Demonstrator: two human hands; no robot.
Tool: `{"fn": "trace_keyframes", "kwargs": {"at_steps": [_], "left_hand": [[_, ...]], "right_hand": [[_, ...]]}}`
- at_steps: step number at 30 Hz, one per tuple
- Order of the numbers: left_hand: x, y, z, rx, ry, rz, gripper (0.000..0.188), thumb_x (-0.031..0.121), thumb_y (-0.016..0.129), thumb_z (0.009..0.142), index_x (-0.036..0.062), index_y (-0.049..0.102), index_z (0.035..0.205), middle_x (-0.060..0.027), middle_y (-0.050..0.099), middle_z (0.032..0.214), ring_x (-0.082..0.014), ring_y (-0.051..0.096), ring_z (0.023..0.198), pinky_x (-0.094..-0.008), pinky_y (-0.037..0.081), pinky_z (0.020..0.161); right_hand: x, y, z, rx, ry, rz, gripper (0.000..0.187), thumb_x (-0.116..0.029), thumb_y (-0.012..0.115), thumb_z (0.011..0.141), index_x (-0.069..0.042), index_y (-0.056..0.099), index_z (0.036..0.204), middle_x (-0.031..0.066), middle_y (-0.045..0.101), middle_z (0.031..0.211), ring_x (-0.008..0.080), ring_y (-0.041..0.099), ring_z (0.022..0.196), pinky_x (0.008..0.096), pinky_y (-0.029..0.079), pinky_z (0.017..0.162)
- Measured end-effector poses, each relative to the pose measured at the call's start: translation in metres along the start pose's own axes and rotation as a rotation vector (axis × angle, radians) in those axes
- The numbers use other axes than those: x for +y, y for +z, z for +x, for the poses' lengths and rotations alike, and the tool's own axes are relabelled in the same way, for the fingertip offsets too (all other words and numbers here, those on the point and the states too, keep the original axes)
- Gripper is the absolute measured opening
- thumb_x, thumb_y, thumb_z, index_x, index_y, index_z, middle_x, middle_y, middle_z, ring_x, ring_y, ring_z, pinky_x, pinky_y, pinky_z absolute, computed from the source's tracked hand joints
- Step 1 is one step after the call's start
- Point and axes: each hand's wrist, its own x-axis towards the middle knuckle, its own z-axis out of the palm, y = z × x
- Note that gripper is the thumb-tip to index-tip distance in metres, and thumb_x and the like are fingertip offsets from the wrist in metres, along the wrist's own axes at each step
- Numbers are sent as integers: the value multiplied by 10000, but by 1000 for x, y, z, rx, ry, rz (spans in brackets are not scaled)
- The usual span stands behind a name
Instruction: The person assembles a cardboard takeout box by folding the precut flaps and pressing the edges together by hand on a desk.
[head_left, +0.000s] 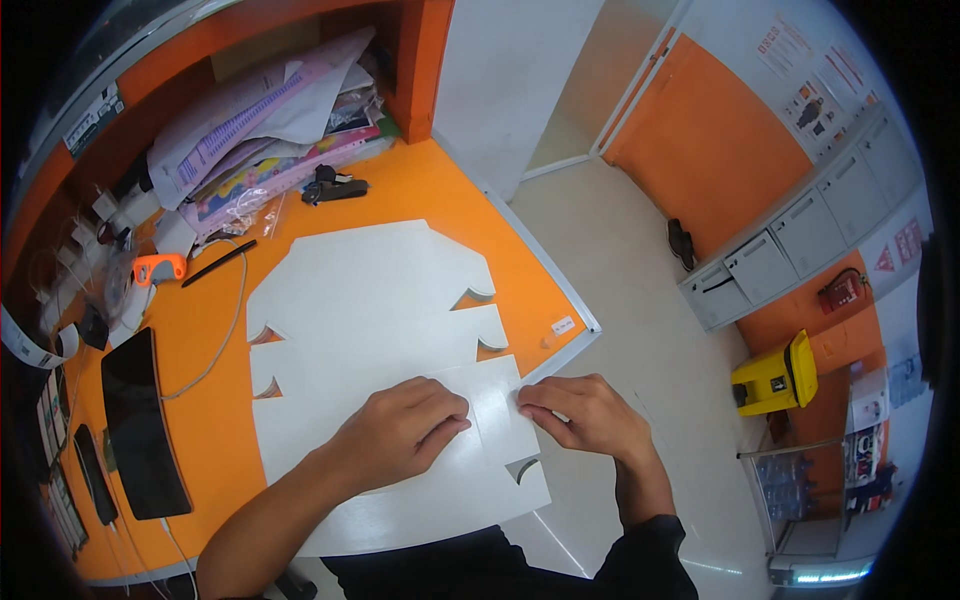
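Note:
A large white cardboard box blank [380,300] lies flat on the orange desk, with cut notches and flaps along its sides. Its near end reaches past the desk edge toward my body. My left hand [415,425] is closed over the near right panel, fingertips pinched together; whatever they hold is too small to see. At that panel's right edge my right hand [585,415] is also closed, its fingertips touching or just beside the cardboard. What lies between those fingers is hidden.
Left of the blank are a black tablet [145,425], a black pen [220,263], an orange-and-white handheld device [160,268] and cables. Papers and plastic packets [265,140] fill the shelf behind. The desk's metal-trimmed corner [592,328] juts out at right. Beyond stands a yellow bin [780,378].

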Motion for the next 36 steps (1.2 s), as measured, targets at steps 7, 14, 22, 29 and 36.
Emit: {"fn": "trace_keyframes", "kwargs": {"at_steps": [7, 14, 22, 29, 36], "left_hand": [[1, -1, -1, 12, 3, -6, 83, 24, 743, 885, 5, 672, 924, -115, 674, 843, -272, 658, 765, -351, 556, 700], [0, 1, 0, 28, 20, -12, 83, 37, 738, 892, 6, 665, 917, -124, 670, 839, -282, 652, 750, -357, 550, 693], [-2, 1, -1, 46, 31, -3, 103, 34, 751, 882, 7, 658, 919, -130, 671, 831, -287, 663, 745, -360, 558, 687], [-2, 3, -1, 44, 35, -2, 103, 34, 750, 881, 6, 659, 922, -130, 672, 850, -294, 661, 758, -365, 560, 698], [-3, 4, -4, 18, -33, -15, 72, 80, 742, 904, 44, 684, 927, -109, 684, 910, -312, 672, 812, -384, 548, 728]], "right_hand": [[-1, -1, 2, -3, -41, -22, 107, -79, 713, 909, -64, 711, 1014, 84, 734, 909, 288, 698, 730, 363, 573, 654], [-1, -2, 1, 12, 76, 115, 86, -72, 759, 896, -45, 742, 977, 112, 755, 874, 261, 738, 761, 342, 582, 678], [13, -15, 15, -124, -45, 130, 104, -88, 741, 907, -64, 746, 1008, 86, 753, 907, 261, 723, 749, 341, 578, 669], [11, -30, 34, -315, -74, 60, 80, -124, 689, 945, -69, 717, 995, 77, 732, 936, 292, 698, 824, 391, 552, 737], [2, -29, 38, -410, -171, -226, 105, -140, 647, 990, -43, 640, 1027, 121, 677, 939, 298, 667, 726, 396, 530, 649]]}}
